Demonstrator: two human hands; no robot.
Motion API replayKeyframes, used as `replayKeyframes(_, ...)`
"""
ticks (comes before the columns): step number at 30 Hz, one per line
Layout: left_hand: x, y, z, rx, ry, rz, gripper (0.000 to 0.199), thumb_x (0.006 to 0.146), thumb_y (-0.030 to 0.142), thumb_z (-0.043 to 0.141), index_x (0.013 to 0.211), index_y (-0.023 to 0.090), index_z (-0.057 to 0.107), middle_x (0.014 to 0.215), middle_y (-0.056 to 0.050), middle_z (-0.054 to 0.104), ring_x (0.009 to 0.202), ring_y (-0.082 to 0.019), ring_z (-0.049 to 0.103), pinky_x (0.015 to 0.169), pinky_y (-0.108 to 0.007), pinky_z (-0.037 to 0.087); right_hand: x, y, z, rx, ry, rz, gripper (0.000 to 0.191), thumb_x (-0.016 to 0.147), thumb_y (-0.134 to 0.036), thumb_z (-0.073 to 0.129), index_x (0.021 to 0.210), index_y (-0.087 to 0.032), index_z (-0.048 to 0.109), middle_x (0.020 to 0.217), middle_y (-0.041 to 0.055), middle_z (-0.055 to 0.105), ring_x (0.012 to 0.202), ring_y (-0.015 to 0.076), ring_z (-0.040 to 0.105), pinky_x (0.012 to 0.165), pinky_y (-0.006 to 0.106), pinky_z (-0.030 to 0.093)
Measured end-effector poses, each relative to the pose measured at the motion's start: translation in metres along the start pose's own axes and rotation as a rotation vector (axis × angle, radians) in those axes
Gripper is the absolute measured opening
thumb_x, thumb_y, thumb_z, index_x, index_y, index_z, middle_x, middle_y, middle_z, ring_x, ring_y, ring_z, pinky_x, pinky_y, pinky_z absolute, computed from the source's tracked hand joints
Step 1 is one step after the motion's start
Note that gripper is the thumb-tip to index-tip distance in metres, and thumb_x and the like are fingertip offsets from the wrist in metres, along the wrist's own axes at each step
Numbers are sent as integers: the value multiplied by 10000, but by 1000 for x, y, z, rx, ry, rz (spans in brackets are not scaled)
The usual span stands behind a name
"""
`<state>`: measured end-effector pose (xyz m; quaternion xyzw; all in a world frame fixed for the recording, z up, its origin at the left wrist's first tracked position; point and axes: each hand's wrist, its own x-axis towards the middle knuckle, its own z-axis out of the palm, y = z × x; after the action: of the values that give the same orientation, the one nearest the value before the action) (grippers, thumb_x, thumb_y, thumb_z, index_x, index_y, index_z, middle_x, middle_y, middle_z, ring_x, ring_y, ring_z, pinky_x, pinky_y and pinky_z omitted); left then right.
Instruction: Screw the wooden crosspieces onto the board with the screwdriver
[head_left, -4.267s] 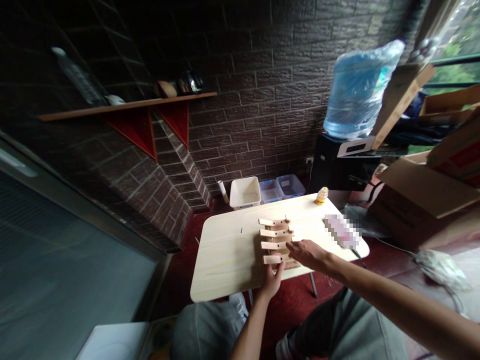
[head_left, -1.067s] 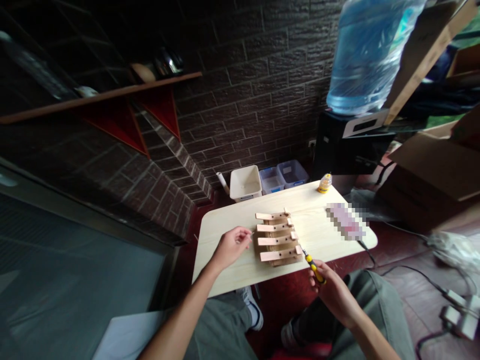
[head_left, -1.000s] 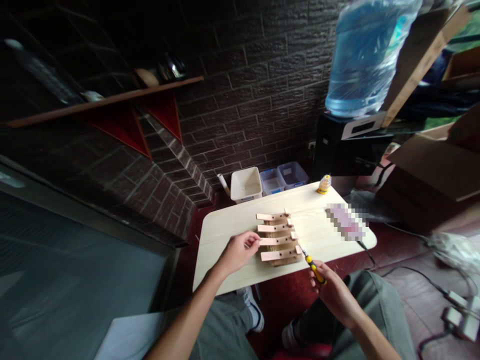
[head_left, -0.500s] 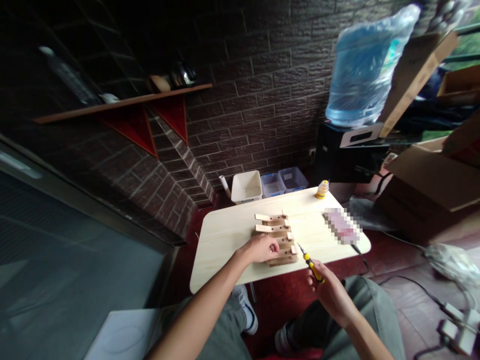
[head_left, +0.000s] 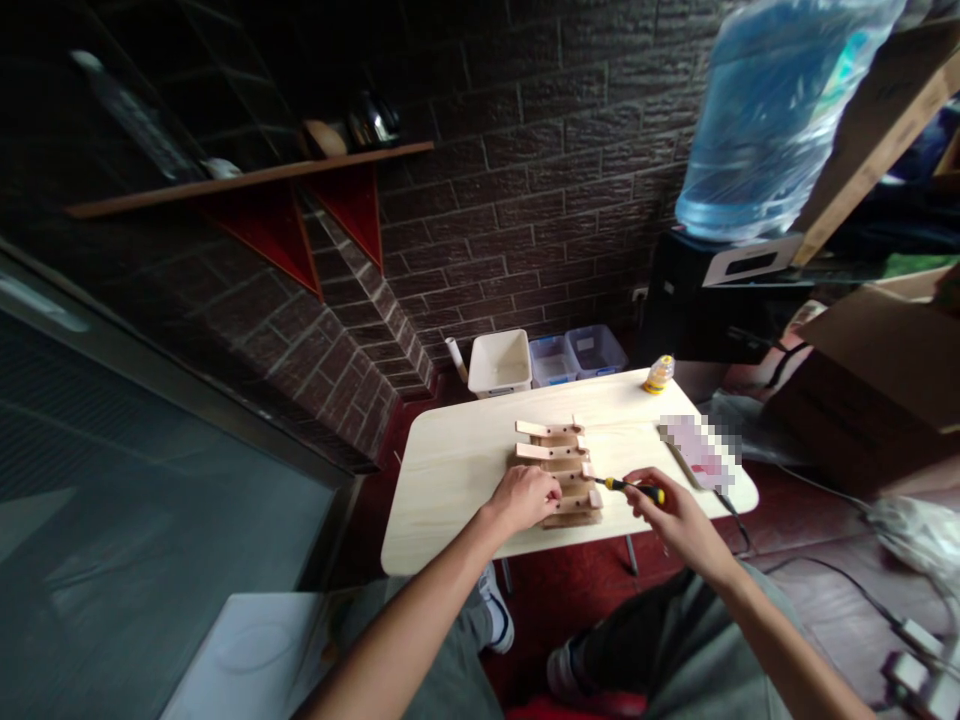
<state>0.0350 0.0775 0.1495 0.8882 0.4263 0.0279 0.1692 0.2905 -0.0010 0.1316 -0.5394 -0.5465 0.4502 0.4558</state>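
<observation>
A wooden assembly of several slats [head_left: 553, 452] with small end blocks and dark holes or screws lies on the pale table. My left hand [head_left: 523, 497] is over its left side, fingers curled down onto the nearer slats, whose left ends are hidden beneath it. In my right hand [head_left: 671, 505] is a yellow-and-black screwdriver [head_left: 636, 489], held nearly level by the handle. Its shaft points left, and the tip is at or very close to a small end block [head_left: 588, 470]; whether it touches is too small to tell.
The table [head_left: 442, 500] also bears a small clear container with yellow parts [head_left: 659, 374] and a blurred flat object [head_left: 697, 450] with a cable. Plastic bins [head_left: 501, 362] stand behind it by the brick wall. A large water bottle [head_left: 757, 130] is at the right.
My right hand has risen and turned the screwdriver from a slant to nearly level, bringing its tip to the end block. My left hand stays on the slats. The view has shifted slightly.
</observation>
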Motion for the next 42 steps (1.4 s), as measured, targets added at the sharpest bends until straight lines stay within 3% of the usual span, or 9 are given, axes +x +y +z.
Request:
replayKeyframes(6, -2, -5, 18, 29, 71, 67, 135, 833, 237, 628, 889, 241, 750, 921, -54, 735, 890, -203, 664, 868, -313, 471, 9, -10, 15, -54, -75, -52, 381, 838, -522, 647, 1049, -205, 638, 857, 43, 654, 724, 172, 554, 622, 272, 443)
replayKeyframes(13, -3, -8, 32, 28, 120, 53, 69, 795, 174, 653, 826, 215, 698, 868, -46, 707, 883, -205, 641, 869, -339, 443, 13, -5, 28, -125, -100, -76, 346, 829, -507, 643, 1019, -218, 653, 779, 39, 669, 630, 165, 540, 511, 262, 400)
replayKeyframes(21, -7, -13, 44, -9, 207, 79, 96, 811, 135, 623, 832, 216, 669, 880, -42, 698, 913, -197, 614, 887, -356, 403, 16, -8, 38, -262, -145, -144, 254, 876, -435, 589, 1000, -222, 648, 739, 13, 655, 554, 133, 483, 523, 264, 395)
replayKeyframes(29, -16, -15, 54, -98, 326, 47, 127, 861, 196, 617, 910, 259, 715, 890, -39, 702, 984, -212, 577, 938, -404, 393, 18, -4, 41, -284, -165, -150, 232, 888, -407, 575, 1010, -222, 641, 811, 31, 676, 606, 146, 517, 561, 270, 416)
replayKeyframes(36, -20, -18, 63, -102, 407, 71, 157, 883, 205, 590, 907, 280, 726, 831, -27, 701, 958, -206, 583, 1098, -473, 309, 16, -8, 38, -293, -185, -138, 236, 890, -406, 567, 1003, -213, 642, 792, 33, 670, 605, 143, 511, 534, 260, 405)
replayKeyframes(42, -16, -22, 66, -106, 467, 116, 121, 851, 192, 642, 903, 262, 725, 824, -18, 696, 921, -192, 594, 1075, -471, 345, 14, -9, 40, -317, -213, -143, 235, 904, -397, 549, 1011, -202, 626, 840, 36, 676, 658, 145, 541, 569, 255, 426)
